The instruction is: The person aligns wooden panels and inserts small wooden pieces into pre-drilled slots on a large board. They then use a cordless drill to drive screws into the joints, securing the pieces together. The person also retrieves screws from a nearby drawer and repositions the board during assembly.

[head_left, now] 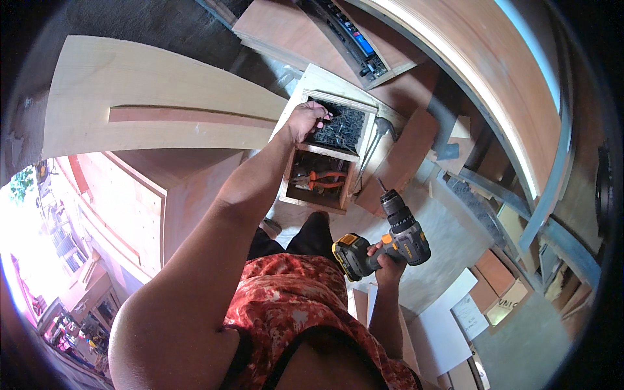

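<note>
My left hand reaches to the upper compartment of a wooden box. Its fingers are curled together at the left side of a heap of dark screws or nails; what they pinch is too small to make out. In the lower compartment lie pliers with orange handles. My right hand is wrapped round the handle of a grey and black cordless drill with a yellow-black battery. The drill's bit points up and away, toward the box. Against the box's right side rests a hammer.
A long pale board with a narrow strip on it extends left of the box. Stacked panels and a long tray of parts are at the far side. Curved wooden panels rise at right. White sheets and cartons lie lower right.
</note>
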A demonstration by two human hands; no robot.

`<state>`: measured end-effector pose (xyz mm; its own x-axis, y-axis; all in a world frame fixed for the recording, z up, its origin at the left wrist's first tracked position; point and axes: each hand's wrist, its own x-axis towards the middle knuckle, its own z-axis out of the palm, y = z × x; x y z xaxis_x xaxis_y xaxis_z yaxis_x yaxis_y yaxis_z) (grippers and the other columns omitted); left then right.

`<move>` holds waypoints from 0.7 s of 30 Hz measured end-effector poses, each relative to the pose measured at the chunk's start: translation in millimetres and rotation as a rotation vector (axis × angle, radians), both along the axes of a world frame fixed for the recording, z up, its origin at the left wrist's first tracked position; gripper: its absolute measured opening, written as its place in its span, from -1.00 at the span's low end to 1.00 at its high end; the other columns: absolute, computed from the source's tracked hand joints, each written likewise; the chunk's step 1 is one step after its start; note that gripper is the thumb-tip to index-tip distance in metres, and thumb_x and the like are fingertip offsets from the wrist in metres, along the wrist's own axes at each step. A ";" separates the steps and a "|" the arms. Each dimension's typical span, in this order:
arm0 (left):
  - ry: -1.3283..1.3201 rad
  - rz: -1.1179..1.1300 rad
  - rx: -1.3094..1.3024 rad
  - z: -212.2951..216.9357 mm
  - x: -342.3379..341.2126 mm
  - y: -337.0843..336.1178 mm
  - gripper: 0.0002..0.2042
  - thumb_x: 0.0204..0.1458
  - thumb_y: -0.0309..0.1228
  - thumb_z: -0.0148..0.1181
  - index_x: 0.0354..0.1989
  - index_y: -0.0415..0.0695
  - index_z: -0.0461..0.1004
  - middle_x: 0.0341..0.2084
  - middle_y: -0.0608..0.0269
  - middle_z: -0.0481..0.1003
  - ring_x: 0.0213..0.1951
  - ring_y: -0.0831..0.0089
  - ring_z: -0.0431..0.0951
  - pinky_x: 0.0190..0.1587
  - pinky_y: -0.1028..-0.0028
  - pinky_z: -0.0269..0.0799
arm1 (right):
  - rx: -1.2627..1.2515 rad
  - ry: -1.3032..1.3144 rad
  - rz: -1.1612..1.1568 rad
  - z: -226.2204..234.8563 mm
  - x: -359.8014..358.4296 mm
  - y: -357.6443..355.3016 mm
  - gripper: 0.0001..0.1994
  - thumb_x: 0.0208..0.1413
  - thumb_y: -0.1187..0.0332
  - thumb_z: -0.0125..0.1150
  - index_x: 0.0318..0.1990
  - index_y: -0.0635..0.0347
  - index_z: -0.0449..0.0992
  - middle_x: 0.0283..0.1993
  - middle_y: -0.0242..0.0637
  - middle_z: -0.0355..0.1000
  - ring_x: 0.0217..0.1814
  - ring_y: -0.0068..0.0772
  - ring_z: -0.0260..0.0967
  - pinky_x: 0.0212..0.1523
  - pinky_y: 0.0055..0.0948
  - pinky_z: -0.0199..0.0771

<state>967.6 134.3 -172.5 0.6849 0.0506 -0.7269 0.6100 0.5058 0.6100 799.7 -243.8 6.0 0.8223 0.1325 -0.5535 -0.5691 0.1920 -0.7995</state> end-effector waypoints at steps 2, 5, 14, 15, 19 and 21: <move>-0.015 0.093 -0.120 -1.7 -5.7 1.1 -0.96 0.20 -0.43 0.15 -0.30 -0.06 0.48 -0.36 0.32 0.60 -0.53 0.57 0.49 -0.52 0.55 0.39 | 0.042 -0.012 0.025 4.9 5.8 -0.9 -0.49 -0.10 0.40 0.42 0.05 0.26 0.40 -0.19 -0.22 0.46 -0.25 -0.22 0.49 -0.03 -0.08 0.51; -0.116 0.191 -0.490 9.9 -16.3 8.8 -0.97 0.19 -0.43 0.16 -0.30 0.01 0.47 -0.39 0.32 0.57 -0.46 0.50 0.59 -0.41 0.44 0.54 | 0.036 -0.026 0.093 7.3 14.0 -3.1 -0.49 -0.12 0.40 0.38 0.04 0.27 0.38 -0.22 -0.23 0.44 -0.29 -0.22 0.48 -0.05 -0.06 0.51; -0.478 0.441 -0.816 115.9 -140.8 17.4 -0.96 0.09 -0.49 0.16 -0.39 -0.14 0.47 -0.52 0.19 0.48 -0.42 0.34 0.50 -0.35 0.32 0.47 | 0.179 -0.150 0.522 38.4 61.0 32.2 -0.40 -0.06 0.31 0.37 0.17 0.26 0.33 -0.19 -0.19 0.44 -0.26 -0.23 0.47 -0.05 -0.09 0.51; -0.513 0.407 -0.713 130.8 -166.1 17.9 -0.98 0.06 -0.51 0.17 -0.38 -0.14 0.46 -0.56 0.21 0.46 -0.40 0.33 0.50 -0.38 0.37 0.46 | 0.211 -0.182 0.590 47.3 67.4 46.0 -0.40 -0.06 0.31 0.35 0.17 0.28 0.32 -0.20 -0.19 0.44 -0.26 -0.24 0.47 -0.06 -0.10 0.52; -0.468 0.405 -0.567 191.5 -323.1 18.9 -0.90 -0.07 -0.59 0.14 -0.36 -0.14 0.44 -0.56 0.27 0.43 -0.41 0.42 0.49 -0.46 0.50 0.37 | 0.282 -0.299 0.871 100.4 68.7 109.0 -0.44 -0.05 0.29 0.31 0.12 0.30 0.33 -0.22 -0.19 0.42 -0.32 -0.27 0.46 -0.11 -0.12 0.54; -0.296 0.387 -0.323 218.0 -410.5 8.0 -0.90 -0.12 -0.59 0.13 -0.39 -0.16 0.45 -0.55 0.28 0.46 -0.43 0.50 0.48 -0.47 0.53 0.34 | 0.292 -0.329 0.983 121.6 60.2 128.3 -0.49 -0.06 0.27 0.31 0.05 0.30 0.36 -0.23 -0.20 0.42 -0.36 -0.28 0.45 -0.12 -0.14 0.54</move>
<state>557.1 142.4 45.5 0.8372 0.1453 -0.5272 0.1708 0.8464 0.5045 859.9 -115.6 127.6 0.3864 0.9076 -0.1642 -0.3431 -0.0238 -0.9390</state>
